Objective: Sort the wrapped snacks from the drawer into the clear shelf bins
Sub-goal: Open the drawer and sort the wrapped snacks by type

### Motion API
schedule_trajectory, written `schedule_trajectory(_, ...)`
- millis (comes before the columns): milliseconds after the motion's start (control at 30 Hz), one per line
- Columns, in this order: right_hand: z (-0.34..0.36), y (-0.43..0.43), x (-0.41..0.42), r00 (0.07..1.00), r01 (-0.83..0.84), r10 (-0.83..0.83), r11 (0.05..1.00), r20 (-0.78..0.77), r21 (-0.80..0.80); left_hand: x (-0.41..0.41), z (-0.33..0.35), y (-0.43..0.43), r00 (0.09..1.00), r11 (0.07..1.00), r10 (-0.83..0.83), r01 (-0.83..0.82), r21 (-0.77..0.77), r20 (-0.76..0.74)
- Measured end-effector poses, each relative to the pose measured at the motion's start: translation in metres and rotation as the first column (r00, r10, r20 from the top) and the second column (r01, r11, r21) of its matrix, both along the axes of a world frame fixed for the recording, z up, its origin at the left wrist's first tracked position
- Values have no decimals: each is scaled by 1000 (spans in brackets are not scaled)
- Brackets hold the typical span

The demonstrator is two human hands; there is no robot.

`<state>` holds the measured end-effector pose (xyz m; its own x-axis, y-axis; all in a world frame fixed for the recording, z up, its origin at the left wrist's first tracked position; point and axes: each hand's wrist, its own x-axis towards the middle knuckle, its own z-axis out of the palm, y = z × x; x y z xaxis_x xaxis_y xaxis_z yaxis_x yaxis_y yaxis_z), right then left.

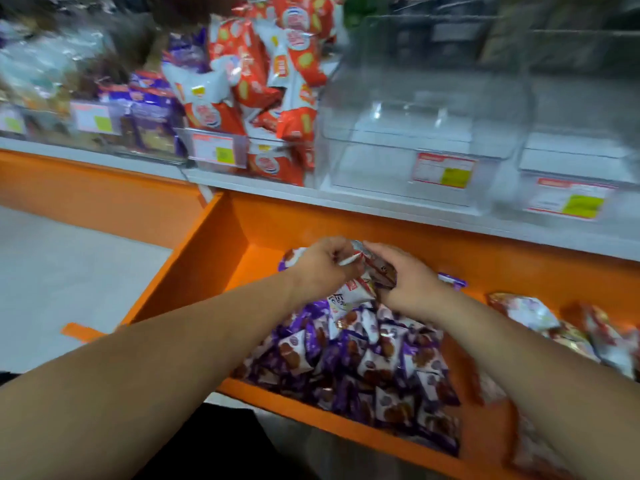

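An open orange drawer (221,271) holds a heap of purple-and-white wrapped snacks (363,362), with red-and-white packs (540,317) at its right end. Both hands meet over the far part of the heap. My left hand (322,265) pinches the white edge of a wrapped snack, and my right hand (405,275) grips a brown-and-silver wrapped snack (377,268). Above the drawer, a clear shelf bin (415,140) with a price label stands with nothing in it, and a second clear bin (575,168) sits to its right.
Left of the clear bins, one bin is piled high with orange-and-white snack bags (263,81), and another holds purple packs (152,109). A white shelf edge (381,206) runs above the drawer. Pale floor (69,271) lies to the left.
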<state>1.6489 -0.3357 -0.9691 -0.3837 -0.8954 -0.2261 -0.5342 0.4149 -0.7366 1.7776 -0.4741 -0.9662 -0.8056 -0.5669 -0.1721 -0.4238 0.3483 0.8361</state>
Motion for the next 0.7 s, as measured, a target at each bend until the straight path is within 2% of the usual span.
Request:
schedule_trajectory(100,2,52,-31,989,118,-111,990,-93,71,-33,-8,50,1000,996,-2,4,91,-24)
schedule_trajectory(200,13,111,-67,963,239,-207,951,-175,195,-69,-23,103,995,988,52,-63,140,82)
schedule_trajectory(267,18,151,-92,918,356,-268,884,-293,304,-95,-32,138,987,974,79,-106,199,138)
schedule_trajectory(333,23,186,-109,850,491,-347,793,-395,359,-121,-37,172,986,971,39,-74,225,160)
schedule_trajectory(400,26,210,-116,793,588,-412,712,-449,383,-142,-35,203,994,931,-16,-26,365,110)
schedule_trajectory(467,23,222,-121,756,637,-459,679,-466,365,-153,-32,218,994,838,-59,-2,546,94)
schedule_trajectory(500,20,224,-121,747,647,-482,684,-457,336,-153,-34,219,992,836,-93,29,547,90)
schedule_trajectory(567,13,218,-115,776,612,-495,741,-391,276,-147,-46,209,979,901,-150,76,428,141)
schedule_trajectory(633,3,203,-98,862,498,-437,824,-256,271,-130,-58,191,964,960,-182,132,246,194)
schedule_trajectory(700,-9,183,-77,929,366,-329,881,-170,300,-106,-60,175,957,970,-217,189,155,193)
